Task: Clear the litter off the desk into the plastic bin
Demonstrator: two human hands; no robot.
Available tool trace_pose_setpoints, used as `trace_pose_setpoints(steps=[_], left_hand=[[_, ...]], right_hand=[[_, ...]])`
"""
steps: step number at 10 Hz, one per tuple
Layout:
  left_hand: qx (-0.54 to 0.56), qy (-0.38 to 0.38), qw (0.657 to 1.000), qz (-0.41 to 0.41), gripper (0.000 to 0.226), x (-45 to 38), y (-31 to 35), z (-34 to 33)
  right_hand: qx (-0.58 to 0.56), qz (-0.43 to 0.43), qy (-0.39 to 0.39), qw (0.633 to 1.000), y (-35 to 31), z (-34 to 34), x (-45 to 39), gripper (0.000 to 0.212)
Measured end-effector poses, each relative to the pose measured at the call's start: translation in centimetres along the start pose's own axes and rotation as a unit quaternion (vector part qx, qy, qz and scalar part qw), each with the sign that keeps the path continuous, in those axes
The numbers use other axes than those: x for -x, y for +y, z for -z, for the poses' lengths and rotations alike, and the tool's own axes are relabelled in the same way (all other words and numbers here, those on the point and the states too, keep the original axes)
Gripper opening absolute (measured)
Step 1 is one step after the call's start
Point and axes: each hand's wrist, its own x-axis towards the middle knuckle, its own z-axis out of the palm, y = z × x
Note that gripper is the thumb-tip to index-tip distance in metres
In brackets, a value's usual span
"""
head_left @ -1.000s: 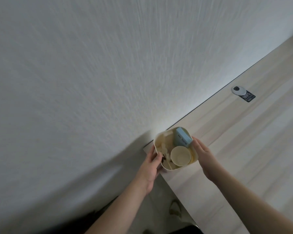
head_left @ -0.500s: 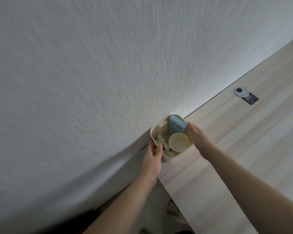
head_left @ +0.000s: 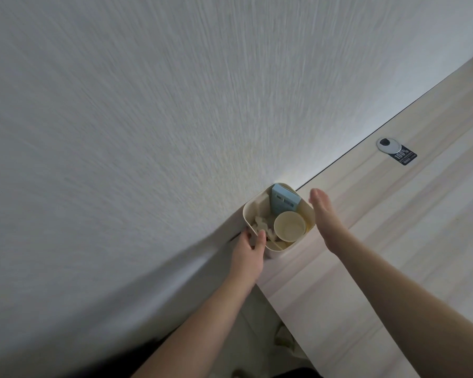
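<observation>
A cream plastic bin [head_left: 257, 203] stands at the desk's far left corner, against the wall. Inside it lie a light blue carton [head_left: 284, 202], a paper cup [head_left: 289, 226] and crumpled white paper [head_left: 344, 227]. My left hand [head_left: 249, 251] grips the bin's near-left rim, thumb inside. My right hand [head_left: 324, 214] hovers flat just right of the bin, fingers apart, clear of it.
The pale wooden desk [head_left: 393, 241] runs to the right along a white textured wall [head_left: 175, 105]. A round cable grommet [head_left: 387, 145] with a black sticker [head_left: 406, 157] sits near the desk's back edge. The floor [head_left: 260, 328] shows below the desk's left end.
The bin has gone further back toward the wall corner. My right hand has let go of the bin's right side and opened flat beside it. My left hand keeps its grip.
</observation>
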Motion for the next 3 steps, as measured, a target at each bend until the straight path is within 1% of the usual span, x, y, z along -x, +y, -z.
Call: trace_pose_setpoints(steps=[1,2,3], left_hand=[[0.003,0.020,1.000,-0.016,0.049,0.2,0.2,-0.1],[0.036,0.020,0.999,-0.002,0.048,0.6,-0.8,0.1],[0.037,0.019,0.999,0.012,0.043,1.2,-1.9,0.3]], right_hand=[[-0.072,-0.009,0.081,0.994,1.2,1.0,1.4,0.063],[-0.128,-0.071,0.122,0.982,3.5,1.2,3.6,0.049],[-0.138,-0.110,0.078,0.981,5.2,0.2,5.7,0.029]])
